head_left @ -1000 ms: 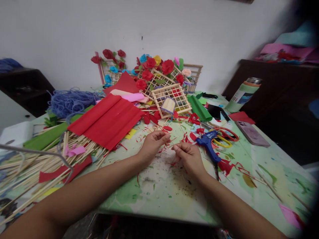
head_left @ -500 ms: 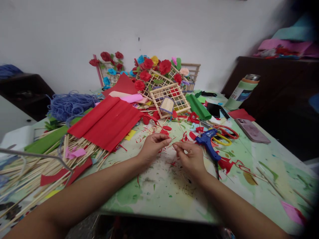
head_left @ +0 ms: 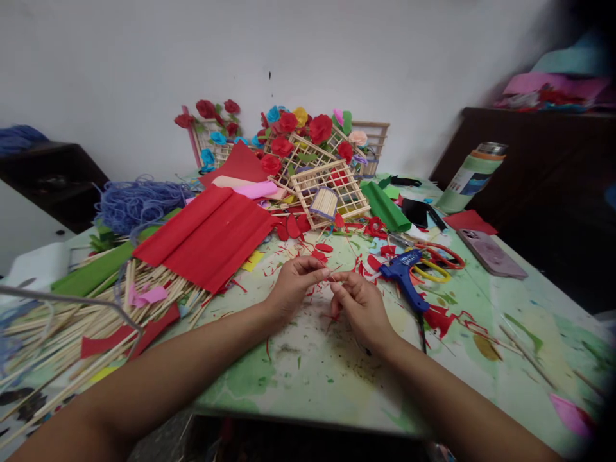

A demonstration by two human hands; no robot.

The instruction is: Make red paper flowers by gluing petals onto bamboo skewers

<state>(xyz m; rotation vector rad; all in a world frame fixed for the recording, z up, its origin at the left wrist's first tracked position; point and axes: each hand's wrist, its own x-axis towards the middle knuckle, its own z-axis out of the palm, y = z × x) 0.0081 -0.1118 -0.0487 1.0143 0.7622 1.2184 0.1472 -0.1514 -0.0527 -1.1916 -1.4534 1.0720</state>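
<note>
My left hand [head_left: 297, 287] is closed in a pinch above the middle of the table, thumb against forefinger. Facing it, my right hand [head_left: 360, 308] is also closed, its fingertips meeting those of the left. Whatever lies between the fingertips is too small to make out; a thin reddish bit seems to show there. Just beyond the hands lie red paper petals [head_left: 324, 247] and fine red scraps. A blue glue gun [head_left: 405, 277] rests close to my right hand. Scissors [head_left: 436, 269] with yellow handles and another pair with red handles lie behind the glue gun.
Red crepe paper [head_left: 206, 237] covers a heap of thin sticks [head_left: 110, 321] on the left, near blue cord [head_left: 139, 204]. Stick lattices [head_left: 332, 192] with paper flowers stand at the back. A bottle [head_left: 471, 178] and a phone [head_left: 491, 253] are on the right.
My right hand has shifted slightly left, so its fingertips now meet those of my left hand. My left hand has barely moved. The view has shifted a little.
</note>
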